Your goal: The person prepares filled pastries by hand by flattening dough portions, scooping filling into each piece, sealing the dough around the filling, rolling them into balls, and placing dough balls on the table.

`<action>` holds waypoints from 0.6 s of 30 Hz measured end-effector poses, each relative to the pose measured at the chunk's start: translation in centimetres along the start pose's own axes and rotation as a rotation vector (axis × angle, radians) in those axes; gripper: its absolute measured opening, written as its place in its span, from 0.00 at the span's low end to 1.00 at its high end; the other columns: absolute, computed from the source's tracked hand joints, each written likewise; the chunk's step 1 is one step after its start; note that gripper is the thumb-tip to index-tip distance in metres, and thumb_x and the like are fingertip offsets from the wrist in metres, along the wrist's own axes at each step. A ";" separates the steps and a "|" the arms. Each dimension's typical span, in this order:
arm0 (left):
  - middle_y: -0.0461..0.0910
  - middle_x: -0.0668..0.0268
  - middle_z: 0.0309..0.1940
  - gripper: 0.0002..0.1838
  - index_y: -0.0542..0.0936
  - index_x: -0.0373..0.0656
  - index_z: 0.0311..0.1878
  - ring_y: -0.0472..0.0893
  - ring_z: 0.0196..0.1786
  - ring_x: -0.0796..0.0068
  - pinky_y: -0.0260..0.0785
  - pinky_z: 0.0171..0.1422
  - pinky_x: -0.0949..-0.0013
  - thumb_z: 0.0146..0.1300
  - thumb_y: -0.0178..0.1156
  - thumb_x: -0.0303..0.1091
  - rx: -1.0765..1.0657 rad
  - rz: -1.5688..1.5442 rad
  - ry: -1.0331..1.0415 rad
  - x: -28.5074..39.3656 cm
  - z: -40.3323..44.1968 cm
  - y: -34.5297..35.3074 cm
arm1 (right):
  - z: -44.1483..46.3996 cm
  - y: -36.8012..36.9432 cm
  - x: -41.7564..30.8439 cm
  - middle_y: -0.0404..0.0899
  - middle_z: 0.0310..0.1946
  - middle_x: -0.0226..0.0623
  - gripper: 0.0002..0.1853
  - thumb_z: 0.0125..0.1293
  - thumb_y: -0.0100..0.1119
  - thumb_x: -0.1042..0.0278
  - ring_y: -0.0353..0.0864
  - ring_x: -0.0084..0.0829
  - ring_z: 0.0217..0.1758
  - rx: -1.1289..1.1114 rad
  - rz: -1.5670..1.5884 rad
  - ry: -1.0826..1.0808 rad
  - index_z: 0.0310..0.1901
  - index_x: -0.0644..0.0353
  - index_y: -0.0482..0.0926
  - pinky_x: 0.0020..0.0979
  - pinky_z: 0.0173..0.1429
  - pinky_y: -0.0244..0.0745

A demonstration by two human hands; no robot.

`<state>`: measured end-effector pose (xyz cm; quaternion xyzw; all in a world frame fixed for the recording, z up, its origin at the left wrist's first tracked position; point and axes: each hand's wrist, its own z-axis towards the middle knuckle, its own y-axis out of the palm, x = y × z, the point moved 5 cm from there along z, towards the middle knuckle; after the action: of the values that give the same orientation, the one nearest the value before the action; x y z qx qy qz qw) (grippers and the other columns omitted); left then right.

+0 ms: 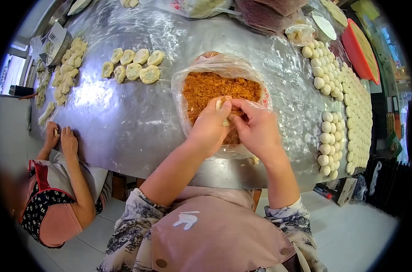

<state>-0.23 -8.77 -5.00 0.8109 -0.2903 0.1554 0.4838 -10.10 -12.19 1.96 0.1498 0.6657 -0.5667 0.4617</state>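
A small piece of pale dough (220, 104) is held between my two hands above the filling. My left hand (209, 128) is wrapped round it, with the thumb on top. The fingertips of my right hand (259, 129) are pinched together at the dough's right side. Part of the dough is hidden behind the fingers. Directly beneath lies an orange-brown shredded filling (208, 86) in a clear plastic bag (179, 93), its mouth spread wide on the metal table (138, 122).
Several flattened filled dough rounds (149, 74) lie left of the bag. Rows of dough balls (325, 138) and flat dough discs (357, 131) line the right side, below a red basin (361, 52). At left, another person's hands (63, 138) rest at the table edge, near dough lumps (69, 68).
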 end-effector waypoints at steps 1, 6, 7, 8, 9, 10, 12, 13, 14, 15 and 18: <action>0.71 0.61 0.57 0.17 0.66 0.38 0.62 0.72 0.59 0.68 0.65 0.66 0.60 0.75 0.44 0.33 0.008 0.008 0.005 0.1 -0.1 -0.1 | 0.0 0.0 -0.1 0.84 0.39 0.45 0.14 0.60 0.62 0.72 0.84 0.44 0.38 0.001 0.017 0.041 0.49 0.58 0.81 0.37 0.41 0.78; 0.73 0.61 0.54 0.15 0.68 0.40 0.61 0.73 0.58 0.69 0.65 0.66 0.63 0.74 0.46 0.31 0.071 -0.057 0.001 1.4 -1.1 0.1 | -0.1 -0.4 0.4 0.84 0.37 0.44 0.14 0.60 0.62 0.73 0.84 0.44 0.38 -0.049 0.178 0.231 0.48 0.58 0.80 0.37 0.41 0.78; 0.73 0.62 0.54 0.15 0.68 0.40 0.60 0.73 0.58 0.69 0.66 0.65 0.63 0.74 0.46 0.31 0.039 -0.086 0.001 1.4 -1.1 0.0 | -0.1 -0.3 0.3 0.84 0.37 0.44 0.14 0.60 0.62 0.73 0.85 0.42 0.37 -0.063 0.168 0.223 0.49 0.58 0.80 0.36 0.41 0.78; 0.73 0.62 0.54 0.15 0.68 0.40 0.60 0.73 0.57 0.70 0.66 0.65 0.64 0.73 0.46 0.31 0.005 -0.113 0.000 1.2 -1.0 -0.2 | -0.1 -0.3 0.3 0.84 0.36 0.44 0.15 0.60 0.63 0.73 0.85 0.41 0.37 -0.075 0.156 0.214 0.49 0.57 0.79 0.35 0.40 0.78; 0.74 0.62 0.53 0.15 0.69 0.40 0.60 0.73 0.57 0.70 0.66 0.64 0.64 0.73 0.47 0.32 -0.031 -0.140 -0.002 1.0 -0.8 -0.3 | -0.1 -0.3 0.4 0.84 0.36 0.44 0.15 0.60 0.63 0.74 0.85 0.40 0.36 -0.084 0.145 0.206 0.50 0.57 0.79 0.34 0.40 0.78; 0.74 0.62 0.53 0.15 0.69 0.40 0.59 0.73 0.57 0.70 0.66 0.64 0.64 0.73 0.47 0.32 -0.048 -0.139 -0.002 0.7 -0.6 -0.4 | -0.2 -0.3 0.2 0.84 0.35 0.43 0.15 0.60 0.63 0.74 0.85 0.38 0.36 -0.043 0.113 0.153 0.49 0.58 0.79 0.33 0.40 0.78; 0.74 0.63 0.53 0.15 0.70 0.40 0.59 0.73 0.57 0.71 0.66 0.64 0.63 0.73 0.47 0.32 -0.079 -0.137 0.000 0.3 -0.2 -0.4 | -0.2 0.1 -0.2 0.84 0.34 0.43 0.14 0.59 0.63 0.74 0.86 0.34 0.36 0.038 0.051 0.045 0.48 0.58 0.79 0.30 0.39 0.78; 0.74 0.63 0.53 0.14 0.70 0.40 0.59 0.73 0.57 0.71 0.66 0.64 0.63 0.74 0.47 0.33 -0.076 -0.111 0.011 0.2 -0.2 -0.3 | -0.2 0.2 -0.2 0.84 0.34 0.43 0.14 0.59 0.63 0.74 0.86 0.33 0.36 0.050 0.052 0.030 0.48 0.58 0.79 0.30 0.40 0.78; 0.74 0.62 0.53 0.14 0.70 0.39 0.58 0.73 0.57 0.71 0.67 0.64 0.63 0.74 0.47 0.33 -0.072 -0.084 0.023 0.2 -0.3 -0.2 | -0.2 0.3 -0.2 0.84 0.34 0.43 0.13 0.60 0.63 0.74 0.86 0.33 0.36 0.061 0.054 0.016 0.48 0.58 0.79 0.29 0.40 0.78; 0.74 0.62 0.53 0.14 0.71 0.39 0.58 0.73 0.57 0.71 0.67 0.64 0.63 0.74 0.47 0.34 -0.069 -0.058 0.034 0.3 -0.4 0.0 | -0.2 0.3 -0.3 0.84 0.35 0.43 0.13 0.60 0.63 0.74 0.86 0.32 0.36 0.073 0.057 0.002 0.48 0.58 0.79 0.29 0.40 0.78; 0.74 0.61 0.52 0.15 0.71 0.38 0.57 0.74 0.56 0.70 0.69 0.63 0.63 0.74 0.47 0.35 0.025 -0.056 0.025 1.1 -1.3 0.2 | -0.4 -0.5 0.4 0.85 0.35 0.42 0.13 0.60 0.62 0.75 0.86 0.36 0.37 0.038 0.218 0.191 0.48 0.58 0.79 0.31 0.42 0.79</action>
<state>0.57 -8.05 -3.68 0.8227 -0.2592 0.1556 0.4814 -10.83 -12.09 1.93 0.2833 0.6755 -0.5088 0.4523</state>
